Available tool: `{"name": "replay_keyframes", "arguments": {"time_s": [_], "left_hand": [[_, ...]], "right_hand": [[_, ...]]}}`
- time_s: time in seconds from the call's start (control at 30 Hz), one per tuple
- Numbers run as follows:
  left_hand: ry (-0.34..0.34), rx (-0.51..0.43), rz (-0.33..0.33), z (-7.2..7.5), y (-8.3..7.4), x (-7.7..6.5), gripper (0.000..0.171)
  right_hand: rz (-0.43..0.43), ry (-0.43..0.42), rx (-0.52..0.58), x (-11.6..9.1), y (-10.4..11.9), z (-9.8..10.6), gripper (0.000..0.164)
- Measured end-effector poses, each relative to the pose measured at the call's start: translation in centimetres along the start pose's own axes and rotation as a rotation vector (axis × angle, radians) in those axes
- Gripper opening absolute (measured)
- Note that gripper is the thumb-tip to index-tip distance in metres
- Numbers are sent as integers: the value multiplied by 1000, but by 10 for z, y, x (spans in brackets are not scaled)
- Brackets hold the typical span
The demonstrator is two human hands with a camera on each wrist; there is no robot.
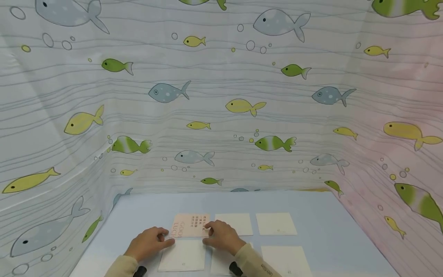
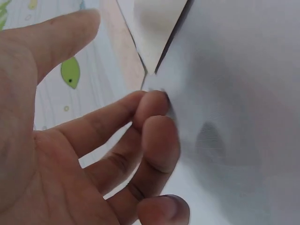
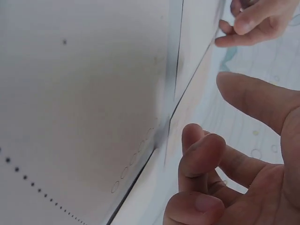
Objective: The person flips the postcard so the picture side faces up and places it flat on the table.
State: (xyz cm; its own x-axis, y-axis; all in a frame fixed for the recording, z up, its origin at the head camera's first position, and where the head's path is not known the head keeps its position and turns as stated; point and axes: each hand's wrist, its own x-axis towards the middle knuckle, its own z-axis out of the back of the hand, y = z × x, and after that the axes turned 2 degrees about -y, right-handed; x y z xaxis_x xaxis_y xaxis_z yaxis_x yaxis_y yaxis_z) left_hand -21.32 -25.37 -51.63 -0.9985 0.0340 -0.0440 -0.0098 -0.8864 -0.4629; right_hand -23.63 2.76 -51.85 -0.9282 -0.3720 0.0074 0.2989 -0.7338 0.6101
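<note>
A pink card (image 1: pixel 189 227) printed with "GOOD LUCK" and several dark characters lies flat in the back row, between both hands. Beside its left edge is my left hand (image 1: pixel 147 243), thumb apart from the loosely bent fingers, with nothing between them, as the left wrist view (image 2: pixel 61 164) also shows. My right hand (image 1: pixel 223 237) hovers at or just over the card's right edge; whether it touches is unclear. Its fingers are loosely bent and hold nothing in the right wrist view. Just in front of the pink card is a white card (image 1: pixel 183 257).
More white cards lie in two rows: one behind the right hand (image 1: pixel 238 223), another at the back right (image 1: pixel 276 224), one at the front right (image 1: pixel 286 261), and one partly hidden under the right forearm (image 1: pixel 219 264). Fish-patterned curtains (image 1: pixel 221 115) surround the pale table (image 1: pixel 332 231).
</note>
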Motion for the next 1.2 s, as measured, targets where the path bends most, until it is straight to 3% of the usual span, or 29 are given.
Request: {"name": "replay_keyframes", "arguments": {"time_s": [0.23,0.6,1.2], "left_hand": [[20,120,-33,1,-5,-14,72],[58,87,-33,1,-10,-18,75],[29,54,-51,-6,-2,-20,62]], "right_hand": [[29,20,-87,-15,5,1,62],[14,65,-155,-25,12,2,79],[22,102,-210,-27,6,-5,57]]}}
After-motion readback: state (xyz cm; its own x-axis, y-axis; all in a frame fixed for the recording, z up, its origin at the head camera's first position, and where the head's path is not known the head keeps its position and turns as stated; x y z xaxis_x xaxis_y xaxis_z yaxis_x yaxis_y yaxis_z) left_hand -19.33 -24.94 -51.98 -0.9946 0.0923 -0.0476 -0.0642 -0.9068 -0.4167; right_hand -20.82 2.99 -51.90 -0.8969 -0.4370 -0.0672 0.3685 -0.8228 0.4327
